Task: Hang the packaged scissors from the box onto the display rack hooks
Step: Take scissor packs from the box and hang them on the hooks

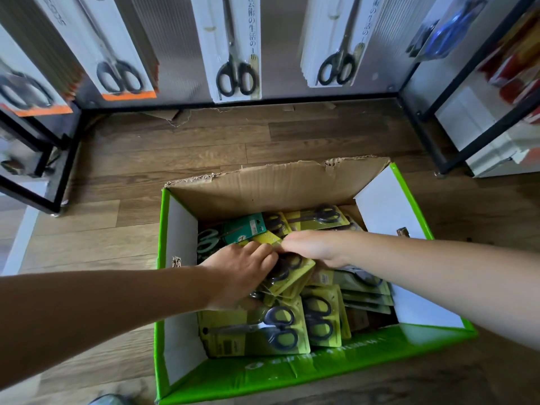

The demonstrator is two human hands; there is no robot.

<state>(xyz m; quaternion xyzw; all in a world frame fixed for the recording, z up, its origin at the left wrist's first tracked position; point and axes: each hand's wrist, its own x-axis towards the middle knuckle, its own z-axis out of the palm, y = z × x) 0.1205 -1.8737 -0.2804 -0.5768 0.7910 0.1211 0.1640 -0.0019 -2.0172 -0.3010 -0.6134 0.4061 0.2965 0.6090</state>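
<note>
Cardboard box (pixel 277 185), green outside, sits on the plank floor (pixel 204 147), heaped with flat yellow scissor packs (pixel 321 325). Left grip (pixel 242 273) curls round one pack (pixel 292 277); right grip (pixel 314 247) beside it, hold unclear.

Box (pixel 292 372): bright green outside, white side flaps, brown far flap. Packaged scissors (pixel 280 328): yellow-green cards, black handles; one teal card (pixel 245 228) far left. Floor (pixel 204 141): brown wood grain. Display rack (pixel 233 104): black frame; left hanging packs (pixel 128 95) white, orange-edged.
</note>
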